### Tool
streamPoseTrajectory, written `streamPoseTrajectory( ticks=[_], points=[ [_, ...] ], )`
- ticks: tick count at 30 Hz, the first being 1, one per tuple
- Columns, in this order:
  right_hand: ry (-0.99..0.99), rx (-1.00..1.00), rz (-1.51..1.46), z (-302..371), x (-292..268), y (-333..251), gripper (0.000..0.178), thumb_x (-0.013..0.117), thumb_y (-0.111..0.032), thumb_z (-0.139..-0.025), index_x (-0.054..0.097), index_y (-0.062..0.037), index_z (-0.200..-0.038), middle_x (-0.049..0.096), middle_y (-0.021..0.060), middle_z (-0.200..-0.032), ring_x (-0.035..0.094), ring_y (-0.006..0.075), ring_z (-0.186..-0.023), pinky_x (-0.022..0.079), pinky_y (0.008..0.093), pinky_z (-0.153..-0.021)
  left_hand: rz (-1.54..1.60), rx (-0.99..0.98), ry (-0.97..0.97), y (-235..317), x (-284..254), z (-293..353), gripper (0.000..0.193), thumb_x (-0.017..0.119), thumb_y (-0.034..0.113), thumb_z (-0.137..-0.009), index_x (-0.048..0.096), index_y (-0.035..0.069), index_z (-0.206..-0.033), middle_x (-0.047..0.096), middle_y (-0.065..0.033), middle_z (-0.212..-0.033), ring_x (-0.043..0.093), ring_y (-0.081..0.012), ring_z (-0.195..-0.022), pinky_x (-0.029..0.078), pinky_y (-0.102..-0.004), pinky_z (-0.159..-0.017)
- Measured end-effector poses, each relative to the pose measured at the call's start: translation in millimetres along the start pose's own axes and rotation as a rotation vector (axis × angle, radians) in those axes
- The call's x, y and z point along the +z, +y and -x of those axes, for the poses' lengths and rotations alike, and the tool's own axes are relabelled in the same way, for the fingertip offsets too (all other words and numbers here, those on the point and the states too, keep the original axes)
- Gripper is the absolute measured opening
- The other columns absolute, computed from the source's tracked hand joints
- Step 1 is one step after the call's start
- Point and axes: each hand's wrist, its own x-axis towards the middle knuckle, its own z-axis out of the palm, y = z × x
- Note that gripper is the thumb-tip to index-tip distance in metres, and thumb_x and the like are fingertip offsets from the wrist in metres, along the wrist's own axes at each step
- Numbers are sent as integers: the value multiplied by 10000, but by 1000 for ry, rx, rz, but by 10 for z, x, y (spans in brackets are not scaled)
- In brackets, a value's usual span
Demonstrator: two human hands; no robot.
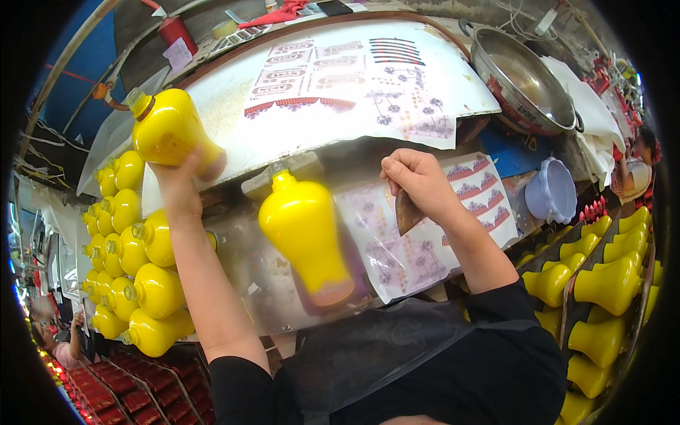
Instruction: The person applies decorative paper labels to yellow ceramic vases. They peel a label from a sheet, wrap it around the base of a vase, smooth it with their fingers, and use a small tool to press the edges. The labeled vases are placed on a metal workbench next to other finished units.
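Here, left hand (177, 185) gripping glossy bulbous bottle (168, 127), right hand (423, 184) seemingly pinching flat scraper (406, 215)

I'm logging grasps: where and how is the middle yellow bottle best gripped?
Grip the bottle around its slim lower body, probably from the right: it narrows there below a broad shoulder; a flat sheet lies that side, the left forearm on the other.

The white counter (223, 117) carried printed sheets (312, 71) lying flat, some with dark strips. On the grey counter (244, 258), nearer in, was a yellow bottle (304, 219), its neck pointing toward the white top; more patterned sheets (418, 265) lay to its right.
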Motion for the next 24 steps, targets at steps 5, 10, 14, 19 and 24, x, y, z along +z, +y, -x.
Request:
streamPoseTrajectory(
  ticks=[5, 10, 14, 19, 24],
  points=[
    [74, -124, 84, 5, -63, -54, 222, 646, -187, -1026, 735, 17, -1019, 679, 10, -837, 602, 67, -747, 491, 229, -687, -56, -16, -7, 33, 17, 25, 922, 779, -77, -831, 287, 105, -1589, 471, -79, -1514, 484, -243, -1394, 371, -407, -1188],
    [113, -206, 211, -120, -168, -150, 256, 646, -158, -1008, 751, 38, -1134, 705, 21, -866, 622, 78, -779, 502, 238, -707, -84, 84, 40, 153, 152, 195, 804, 753, -17, -887, 329, 76, -1563, 496, -96, -1490, 476, -250, -1388, 334, -392, -1200],
    [186, -256, 395, -517, -354, -301, 329, 668, -168, -958, 739, 14, -1224, 722, 67, -853, 644, 121, -790, 524, 280, -736, -66, 130, 297, 246, 257, 556, 625, 675, 36, -968, 377, 42, -1516, 523, -121, -1423, 483, -226, -1339, 336, -370, -1180],
    [128, -274, 723, -1226, -432, -392, 418, 678, -248, -922, 728, -10, -1263, 749, 171, -918, 709, 268, -827, 556, 366, -795, -233, 231, 215, 306, 383, 913, 305, 621, 4, -1010, 565, 22, -1309, 609, -58, -1187, 575, -132, -1147, 453, -285, -1026],
    [40, -116, 1073, -1694, -280, -334, 363, 646, -243, -927, 751, -63, -1224, 754, 220, -1056, 723, 378, -1007, 556, 442, -922, -360, 325, -182, 353, 624, 971, 156, 704, -26, -902, 710, 0, -1056, 684, -52, -974, 616, -137, -836, 507, -268, -785]
  ],
)
